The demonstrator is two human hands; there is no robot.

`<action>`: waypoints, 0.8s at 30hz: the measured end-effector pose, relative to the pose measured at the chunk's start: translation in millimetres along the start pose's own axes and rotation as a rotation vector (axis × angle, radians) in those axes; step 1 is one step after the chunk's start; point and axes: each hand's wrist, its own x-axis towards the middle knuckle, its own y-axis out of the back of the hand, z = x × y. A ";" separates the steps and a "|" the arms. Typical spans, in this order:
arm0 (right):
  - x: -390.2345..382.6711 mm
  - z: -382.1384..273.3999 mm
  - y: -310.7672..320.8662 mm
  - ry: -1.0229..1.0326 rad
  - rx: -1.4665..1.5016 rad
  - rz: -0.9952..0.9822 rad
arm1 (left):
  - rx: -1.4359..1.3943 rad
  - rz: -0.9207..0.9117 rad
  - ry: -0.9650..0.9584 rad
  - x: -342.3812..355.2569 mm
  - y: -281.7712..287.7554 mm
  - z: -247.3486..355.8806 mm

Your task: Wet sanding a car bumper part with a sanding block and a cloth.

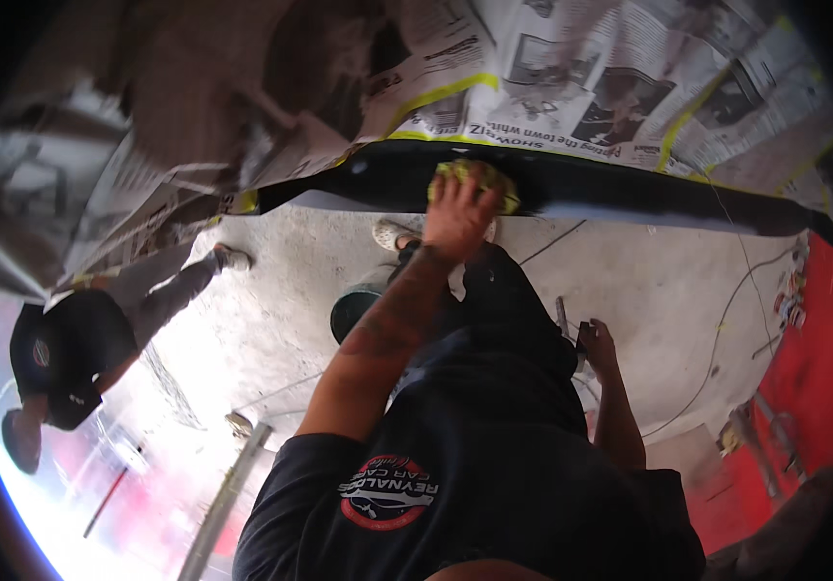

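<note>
My left hand [460, 213] is stretched forward, its fingers pressed over a crumpled yellow-green cloth [506, 194]. The cloth lies against a long, glossy black panel [620, 189], which looks like the lower edge of a vehicle body. Printed newspaper sheets [571, 73] cover the surface beyond it, edged with bright yellow tape [441, 94]. Down at my right side, my right hand [602, 349] is closed around a small dark block-like object [586, 336] whose kind I cannot make out.
A dark green bucket [347, 312] stands on the pale concrete floor [291, 247] by my left forearm. Another person [73, 339] in dark clothes is at the far left. Thin cables [717, 339] trail across the floor on the right, near a red surface [814, 358]. A metal pole [226, 504] rises at lower left.
</note>
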 end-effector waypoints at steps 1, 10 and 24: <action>7.5 3.3 5.0 0.072 0.010 0.038 | -0.016 -0.011 0.075 -6.8 7.3 -15.9; 17.3 -195.4 -30.3 0.512 -0.135 -0.029 | 0.232 0.165 0.228 -61.4 63.5 -114.5; 4.7 -424.4 -220.5 1.469 -0.490 0.203 | -0.195 -0.513 1.182 -407.6 40.3 -75.4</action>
